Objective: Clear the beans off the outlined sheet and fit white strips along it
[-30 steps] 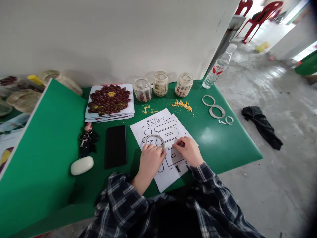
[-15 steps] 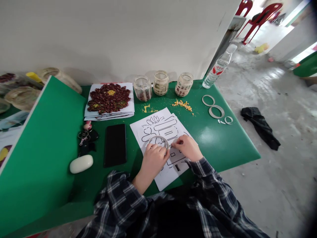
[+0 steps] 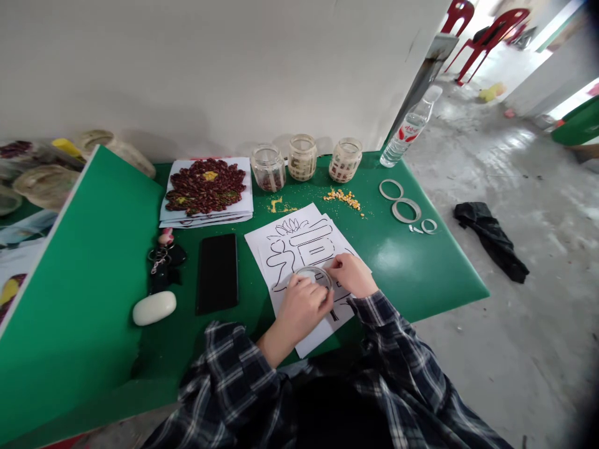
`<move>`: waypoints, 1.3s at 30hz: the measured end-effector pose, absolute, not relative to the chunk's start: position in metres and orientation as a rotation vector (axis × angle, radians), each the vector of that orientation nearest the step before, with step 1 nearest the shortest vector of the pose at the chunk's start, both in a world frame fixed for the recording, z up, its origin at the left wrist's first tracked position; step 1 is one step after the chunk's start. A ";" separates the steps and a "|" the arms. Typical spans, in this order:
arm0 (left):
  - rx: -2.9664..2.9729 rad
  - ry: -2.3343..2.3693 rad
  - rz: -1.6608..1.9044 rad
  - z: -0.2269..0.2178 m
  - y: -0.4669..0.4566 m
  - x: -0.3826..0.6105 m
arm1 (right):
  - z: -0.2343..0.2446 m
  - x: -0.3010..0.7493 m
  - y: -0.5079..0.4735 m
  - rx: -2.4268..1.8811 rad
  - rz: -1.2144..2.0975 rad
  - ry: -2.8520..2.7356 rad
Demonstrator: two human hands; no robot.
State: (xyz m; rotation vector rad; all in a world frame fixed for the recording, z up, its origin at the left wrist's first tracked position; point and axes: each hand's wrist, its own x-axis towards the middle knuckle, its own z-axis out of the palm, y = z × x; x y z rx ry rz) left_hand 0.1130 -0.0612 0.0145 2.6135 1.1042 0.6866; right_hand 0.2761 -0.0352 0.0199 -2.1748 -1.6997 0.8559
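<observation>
A white sheet [image 3: 299, 240] printed with a black outline drawing lies on the green table [image 3: 412, 268] in front of me. My left hand [image 3: 302, 305] is closed on a roll of tape [image 3: 312, 274] resting on the sheet. My right hand [image 3: 353, 274] sits just right of the roll, fingers pinched at its edge; what they hold is too small to make out. Both sleeves are dark plaid.
Three glass jars [image 3: 302, 157] stand at the back, with scattered corn kernels [image 3: 345, 198] nearby. A bean picture [image 3: 206, 186], a black phone [image 3: 218, 271], keys [image 3: 163, 259], a white case [image 3: 154, 308], tape rings [image 3: 406, 211] and a water bottle [image 3: 408, 131] also sit here. A green board [image 3: 75, 293] leans at left.
My left hand has slid the tape roll to the right across the sheet, toward my right hand, uncovering more of the drawing's left side.
</observation>
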 end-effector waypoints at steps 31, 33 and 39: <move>2.146 1.152 0.844 0.019 -0.050 0.089 | 0.028 0.271 -0.065 -1.519 1.105 -1.196; 2.139 1.134 0.845 0.021 -0.050 0.089 | 0.027 0.274 -0.066 -1.539 1.046 -1.257; 2.041 1.117 0.842 0.027 -0.049 0.087 | 0.028 0.297 -0.068 -1.669 0.737 -1.227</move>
